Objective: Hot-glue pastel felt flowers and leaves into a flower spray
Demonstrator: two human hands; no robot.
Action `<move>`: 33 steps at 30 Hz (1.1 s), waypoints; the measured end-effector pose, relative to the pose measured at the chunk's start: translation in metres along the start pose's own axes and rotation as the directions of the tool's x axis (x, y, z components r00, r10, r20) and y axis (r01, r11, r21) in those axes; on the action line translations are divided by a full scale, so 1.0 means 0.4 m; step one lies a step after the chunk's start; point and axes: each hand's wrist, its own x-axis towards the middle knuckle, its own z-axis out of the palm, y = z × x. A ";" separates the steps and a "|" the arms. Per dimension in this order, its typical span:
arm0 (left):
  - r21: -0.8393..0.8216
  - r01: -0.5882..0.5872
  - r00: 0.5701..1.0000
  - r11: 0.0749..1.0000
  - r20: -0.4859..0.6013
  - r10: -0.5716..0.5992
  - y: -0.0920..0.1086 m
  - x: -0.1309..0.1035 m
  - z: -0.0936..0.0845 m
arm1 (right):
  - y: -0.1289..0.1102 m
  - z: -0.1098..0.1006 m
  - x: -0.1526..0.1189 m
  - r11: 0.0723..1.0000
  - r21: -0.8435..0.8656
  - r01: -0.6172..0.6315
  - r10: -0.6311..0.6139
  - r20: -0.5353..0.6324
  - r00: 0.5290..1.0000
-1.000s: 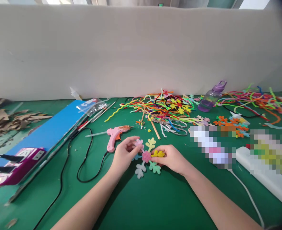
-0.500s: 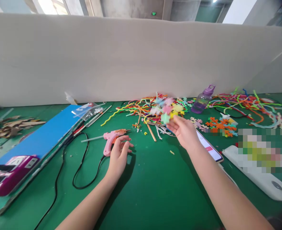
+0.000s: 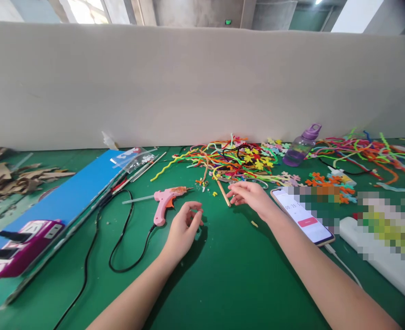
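My left hand (image 3: 184, 229) hovers over the green table with loosely bent fingers, holding nothing. Left of it lies a pink hot glue gun (image 3: 165, 201), a clear glue stick (image 3: 139, 199) sticking out of its back. My right hand (image 3: 249, 198) has its fingers apart and nothing visible between them. Its fingertips are close to a thin wooden stick (image 3: 223, 193); whether they touch cannot be made out. Beyond both hands is a tangled heap of coloured pipe cleaners (image 3: 219, 158), with yellow flower shapes (image 3: 262, 161) among them.
A phone (image 3: 303, 217) lies beside my right forearm. Farther right are orange flower shapes (image 3: 329, 183), a white power strip (image 3: 377, 256) and a purple bottle (image 3: 300, 149). At left are a blue board (image 3: 65, 192), a purple socket block (image 3: 27, 247), a black cable (image 3: 85, 266) and cardboard scraps (image 3: 34, 176).
My right hand has let go of the bunch of pastel flower shapes and drawn back toward me. The view has turned slightly left; my left hand is a little farther from the glue gun.
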 end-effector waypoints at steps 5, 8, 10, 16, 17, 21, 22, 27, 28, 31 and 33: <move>0.073 0.019 0.998 0.997 0.055 -0.023 -0.004 0.000 0.004 | -0.001 -0.023 0.064 0.942 -0.287 0.172 -0.225 -0.163 0.960; 0.118 0.016 0.995 0.993 0.095 -0.028 -0.007 0.001 0.004 | -0.006 -0.041 0.102 0.815 -0.522 0.253 -0.412 -0.214 0.886; 0.149 0.008 0.993 0.989 0.119 -0.026 -0.008 0.002 0.004 | -0.011 -0.050 0.125 0.704 -0.647 0.291 -0.502 -0.164 0.849; 0.203 -0.028 0.989 0.979 0.147 -0.002 -0.010 0.005 0.002 | -0.028 -0.036 0.180 0.437 -0.823 0.363 -0.554 0.071 0.829; 0.204 -0.030 0.989 0.979 0.147 0.000 -0.009 0.005 0.001 | -0.029 -0.030 0.188 0.416 -0.837 0.354 -0.552 0.077 0.830; 0.201 -0.032 0.990 0.979 0.138 0.004 -0.009 0.003 -0.001 | -0.045 -0.015 0.213 0.427 -0.858 0.286 -0.546 0.007 0.838; 0.201 -0.033 0.991 0.979 0.136 0.005 -0.008 0.003 -0.001 | -0.055 -0.014 0.217 0.449 -0.850 0.276 -0.551 -0.020 0.834; 0.195 -0.033 0.990 0.980 0.140 0.005 -0.007 0.003 -0.002 | -0.125 -0.025 0.218 0.612 -0.730 0.306 -0.606 -0.183 0.775; 0.194 -0.032 0.990 0.981 0.141 0.004 -0.006 0.003 -0.002 | -0.137 -0.026 0.213 0.645 -0.695 0.318 -0.604 -0.209 0.769; 0.191 -0.032 0.990 0.981 0.140 0.005 -0.005 0.002 -0.002 | -0.169 -0.022 0.182 0.809 -0.372 0.456 -0.575 -0.331 0.749; 0.188 -0.034 0.990 0.982 0.141 0.008 -0.005 0.001 -0.002 | -0.187 -0.014 0.148 0.832 -0.023 0.554 -0.520 -0.380 0.765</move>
